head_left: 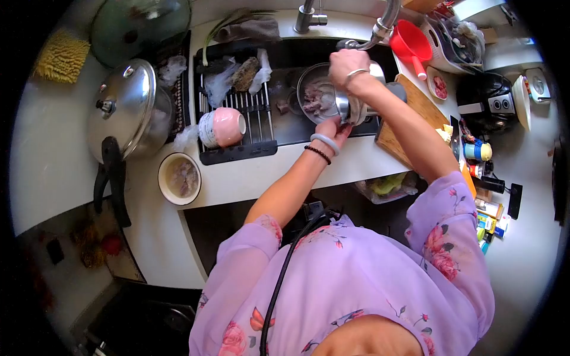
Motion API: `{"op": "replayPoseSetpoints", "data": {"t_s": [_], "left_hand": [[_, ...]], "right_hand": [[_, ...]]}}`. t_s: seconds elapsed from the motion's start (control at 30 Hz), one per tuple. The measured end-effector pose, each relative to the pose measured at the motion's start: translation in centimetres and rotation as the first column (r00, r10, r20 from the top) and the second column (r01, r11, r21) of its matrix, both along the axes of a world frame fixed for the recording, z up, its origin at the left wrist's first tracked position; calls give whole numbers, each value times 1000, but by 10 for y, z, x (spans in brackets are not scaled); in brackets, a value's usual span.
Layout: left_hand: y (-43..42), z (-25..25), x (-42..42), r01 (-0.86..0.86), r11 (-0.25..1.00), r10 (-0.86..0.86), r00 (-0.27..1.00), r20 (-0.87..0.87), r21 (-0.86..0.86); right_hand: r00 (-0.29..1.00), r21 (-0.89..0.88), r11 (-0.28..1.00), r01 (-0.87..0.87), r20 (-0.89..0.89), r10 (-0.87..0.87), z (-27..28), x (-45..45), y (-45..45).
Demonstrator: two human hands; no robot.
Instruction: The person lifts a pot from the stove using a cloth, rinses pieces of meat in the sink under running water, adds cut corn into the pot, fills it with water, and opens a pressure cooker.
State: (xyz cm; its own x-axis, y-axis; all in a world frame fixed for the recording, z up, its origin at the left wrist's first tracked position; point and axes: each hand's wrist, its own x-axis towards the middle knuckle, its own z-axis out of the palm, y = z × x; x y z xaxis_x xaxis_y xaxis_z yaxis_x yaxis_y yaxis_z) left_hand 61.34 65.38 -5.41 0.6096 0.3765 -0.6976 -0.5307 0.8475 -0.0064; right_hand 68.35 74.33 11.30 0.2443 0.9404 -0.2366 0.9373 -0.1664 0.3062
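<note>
Here, the metal pot point(320, 72) and white bowl point(170, 162) hold meat pieces point(316, 98).

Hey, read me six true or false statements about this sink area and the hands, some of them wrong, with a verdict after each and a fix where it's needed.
1. The left hand touches a metal vessel. True.
2. The right hand rests on the wooden board. False: it is above the sink.
3. A dark beaded bracelet circles the left wrist. True.
4. The pink bowl stands upright on the rack. False: it lies on its side.
5. The red handled bowl is to the right of the faucet. True.
6. The white bowl is empty. False: it holds pale pieces.
</note>
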Motion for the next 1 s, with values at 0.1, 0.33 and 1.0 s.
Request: {"op": "replayPoseSetpoints", "data": {"t_s": [0.1, 0.33, 1.0], "left_hand": [[3, 17, -38, 6, 1000, -7, 997, -72, -22], [17, 73, -119, 33, 905, 118, 938, -325, 423], [207, 29, -237, 391, 676, 571, 257, -779, 625]], "right_hand": [[984, 73, 993, 97, -156, -85, 31, 10, -24], [778, 430, 862, 267, -625, 71, 5, 16, -66], [-177, -78, 873, 481, -984, 9, -142, -37, -19]]}}
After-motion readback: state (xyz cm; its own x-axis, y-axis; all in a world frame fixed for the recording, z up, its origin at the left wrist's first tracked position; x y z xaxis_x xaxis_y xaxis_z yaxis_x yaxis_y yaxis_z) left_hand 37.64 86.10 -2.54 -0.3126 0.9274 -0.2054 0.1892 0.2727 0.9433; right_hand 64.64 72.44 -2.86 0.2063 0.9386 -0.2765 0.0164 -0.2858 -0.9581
